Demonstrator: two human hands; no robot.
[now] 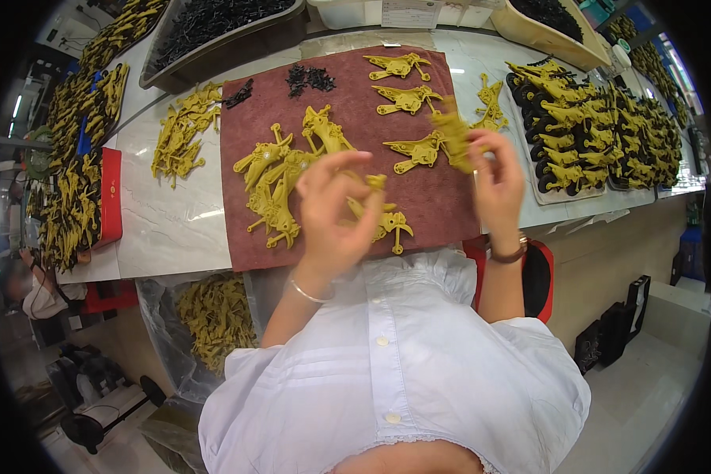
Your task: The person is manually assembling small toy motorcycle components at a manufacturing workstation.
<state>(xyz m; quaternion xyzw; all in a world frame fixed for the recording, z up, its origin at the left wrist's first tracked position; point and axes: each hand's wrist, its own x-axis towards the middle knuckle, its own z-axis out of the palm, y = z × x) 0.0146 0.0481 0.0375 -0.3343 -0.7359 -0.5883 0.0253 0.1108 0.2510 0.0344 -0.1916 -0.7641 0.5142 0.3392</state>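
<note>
My right hand (pixel 498 186) pinches a yellow plastic toy-motorbike body part (pixel 453 141), smeared by motion, above the right side of a maroon cloth (pixel 442 225). Over the cloth's middle, my left hand (pixel 332 209) has its fingers curled round a small yellow plastic piece (pixel 376 182), most of it hidden. Just beyond the left thumb lies another yellow body part (pixel 395 227). Three similar parts form a column at the cloth's upper right, the middle one (pixel 405 99) among them. A loose heap of yellow parts (pixel 275 193) lies left of my left hand.
Small black pieces (pixel 310 80) lie at the cloth's far edge. More yellow parts (pixel 186 134) sit on the table at left. A tray (pixel 565 196) of yellow bodies with black wheels stands at right. Bins (pixel 296 31) of black pieces line the back. Below the table hangs a bag (pixel 154 304).
</note>
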